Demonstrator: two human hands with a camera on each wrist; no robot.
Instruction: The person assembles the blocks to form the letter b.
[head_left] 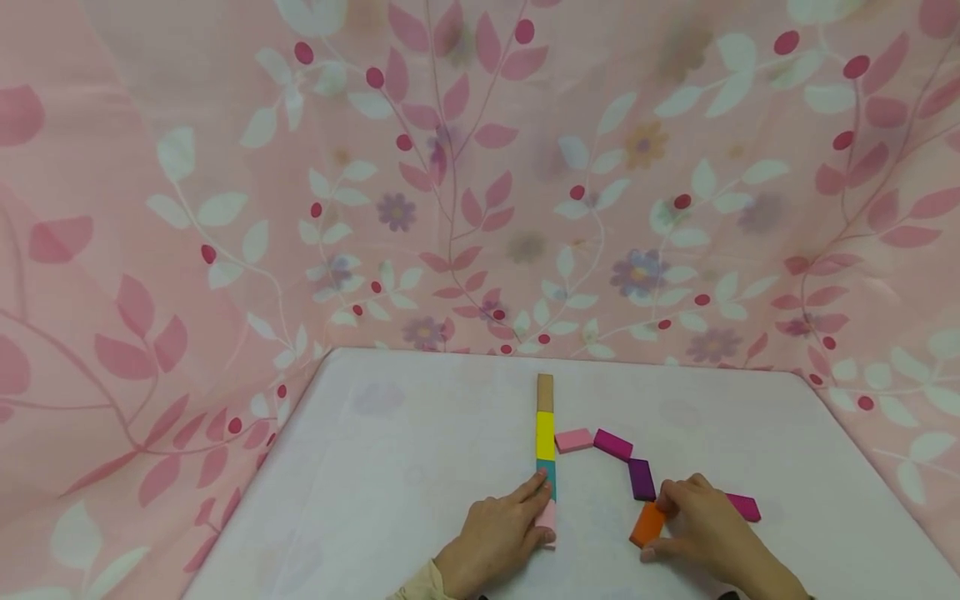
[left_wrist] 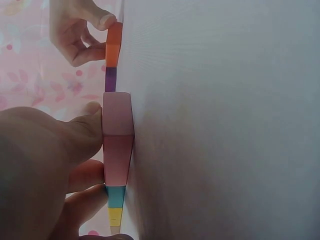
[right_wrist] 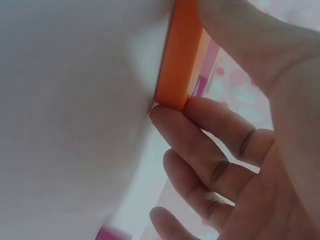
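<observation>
A straight line of flat blocks runs away from me: a light pink block [head_left: 546,517] nearest, then a teal block [head_left: 551,471], a yellow block [head_left: 545,435] and a tan block [head_left: 545,392]. My left hand [head_left: 498,533] rests on the near end, with its fingers and thumb touching the tops of the light pink and teal blocks. To the right, a pink block [head_left: 574,441], a magenta block [head_left: 613,444] and a purple block [head_left: 641,479] curve toward me. My right hand [head_left: 701,529] pinches an orange block [head_left: 647,525] between thumb and fingers, close to the purple block's near end.
Another magenta block [head_left: 744,507] lies beyond my right hand, partly hidden by it. The white-covered table [head_left: 390,467] reaches back to a pink floral cloth [head_left: 480,208] that hangs behind and at both sides.
</observation>
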